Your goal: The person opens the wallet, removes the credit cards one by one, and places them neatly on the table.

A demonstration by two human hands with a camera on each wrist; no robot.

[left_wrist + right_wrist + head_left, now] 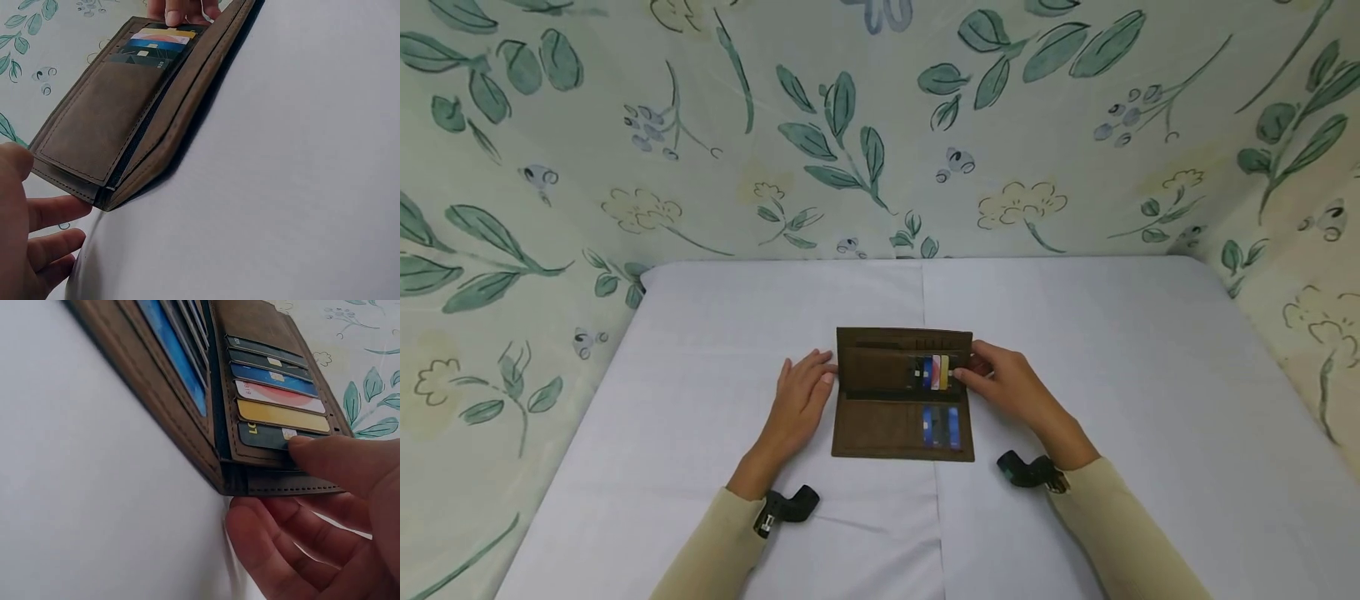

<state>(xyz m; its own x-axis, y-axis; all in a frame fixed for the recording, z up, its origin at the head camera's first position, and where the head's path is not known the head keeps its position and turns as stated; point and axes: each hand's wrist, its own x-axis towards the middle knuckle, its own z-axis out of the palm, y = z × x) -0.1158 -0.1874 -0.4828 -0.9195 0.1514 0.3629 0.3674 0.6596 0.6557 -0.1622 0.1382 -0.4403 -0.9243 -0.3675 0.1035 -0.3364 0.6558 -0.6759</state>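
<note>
A brown leather wallet (880, 367) lies unfolded on the white cloth, its upper half tilted up from the fold in both wrist views. Cards (281, 400) fill stepped slots in that half: dark, blue, white-and-red and yellow ones. My right hand (1011, 382) grips the wallet's right end; its thumb (331, 453) rests on a dark card (259, 434) with a chip, other fingers curled beneath the leather. At the left end, my left hand (801, 398) has its fingers loosely extended, the index fingertip (69, 207) right at the wallet's corner. More cards (942, 427) sit in the lower half.
White cloth (700, 333) covers the table, with a seam down its middle. Behind and at both sides hangs a leaf-and-flower patterned fabric (850, 125). Black wrist cameras (797, 504) are strapped at both sleeve cuffs.
</note>
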